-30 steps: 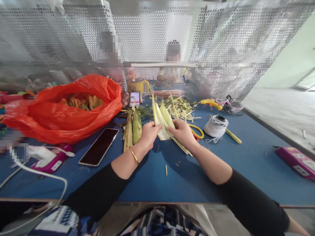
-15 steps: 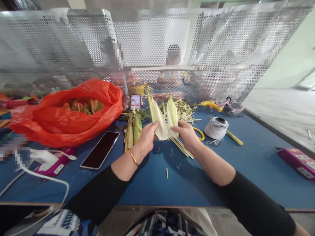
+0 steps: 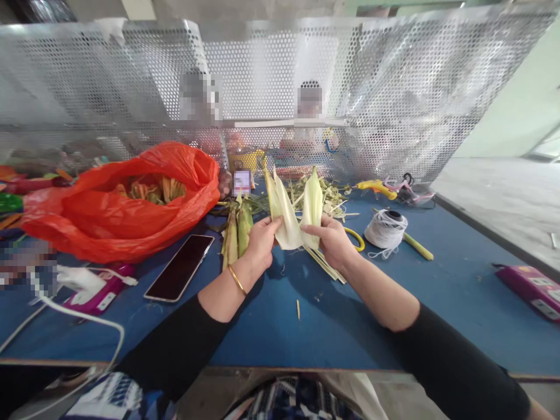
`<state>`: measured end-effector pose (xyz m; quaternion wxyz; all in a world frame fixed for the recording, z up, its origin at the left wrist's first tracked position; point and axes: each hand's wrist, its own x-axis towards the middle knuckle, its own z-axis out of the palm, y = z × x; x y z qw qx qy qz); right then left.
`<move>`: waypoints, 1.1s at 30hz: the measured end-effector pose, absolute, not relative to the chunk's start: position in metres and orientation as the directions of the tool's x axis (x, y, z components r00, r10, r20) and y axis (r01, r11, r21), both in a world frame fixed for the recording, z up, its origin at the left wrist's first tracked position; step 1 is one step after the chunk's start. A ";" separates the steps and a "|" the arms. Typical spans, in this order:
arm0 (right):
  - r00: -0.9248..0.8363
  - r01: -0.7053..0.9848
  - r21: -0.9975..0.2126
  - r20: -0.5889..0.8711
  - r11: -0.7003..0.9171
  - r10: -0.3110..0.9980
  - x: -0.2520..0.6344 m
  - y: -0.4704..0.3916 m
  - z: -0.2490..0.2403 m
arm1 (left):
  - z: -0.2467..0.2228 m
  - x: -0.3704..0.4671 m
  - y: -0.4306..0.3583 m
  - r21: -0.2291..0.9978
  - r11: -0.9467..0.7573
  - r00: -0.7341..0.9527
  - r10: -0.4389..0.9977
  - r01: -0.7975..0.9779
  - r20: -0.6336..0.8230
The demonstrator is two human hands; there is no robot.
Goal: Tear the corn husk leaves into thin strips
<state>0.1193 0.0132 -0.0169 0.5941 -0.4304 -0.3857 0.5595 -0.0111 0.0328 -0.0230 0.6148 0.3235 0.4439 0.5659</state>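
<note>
Pale green corn husks are held up over the blue table (image 3: 271,326). My left hand (image 3: 259,247) pinches one corn husk (image 3: 286,224) near its lower end, thumb in front. In my right hand (image 3: 336,240) is another corn husk (image 3: 312,195), gripped between thumb and fingers, its pointed tip upward. The lower ends of the two come close; I cannot tell whether they touch. Whole husk bundles (image 3: 238,230) lie beside my left hand. Under my right hand, thin pale strips (image 3: 326,265) rest on the table, with a yellow ring-shaped handle (image 3: 356,238) just past it.
An orange plastic bag (image 3: 109,227) of dried husks and a phone (image 3: 179,268) are left. Shredded husk (image 3: 332,198) lies behind my hands. White string (image 3: 385,228), a yellow glue gun (image 3: 376,187) and a purple power strip (image 3: 531,289) are right. A perforated metal screen (image 3: 271,70) stands behind.
The husk in my right hand has swung slightly right and more upright, opening a wider gap between the tips. Both hands keep their hold, nearly in place.
</note>
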 end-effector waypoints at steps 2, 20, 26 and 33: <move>0.108 -0.341 -0.940 -0.035 0.004 0.994 0.120 0.014 -0.018 | -0.023 -0.011 0.033 0.900 0.146 -0.042 0.983 -0.410 -0.178; 0.113 0.075 -0.994 0.091 0.082 0.989 0.122 0.027 -0.013 | -0.015 -0.013 0.032 0.918 -0.032 -0.083 0.997 -0.394 -0.001; -0.123 0.087 -0.995 0.040 0.051 0.992 0.079 0.061 -0.001 | -0.008 -0.015 0.029 0.904 -0.144 -0.126 0.987 -0.403 0.101; 0.153 0.098 -0.971 0.233 0.220 0.960 0.102 0.061 0.008 | -0.014 -0.018 0.033 0.927 -0.227 -0.185 0.967 -0.298 0.177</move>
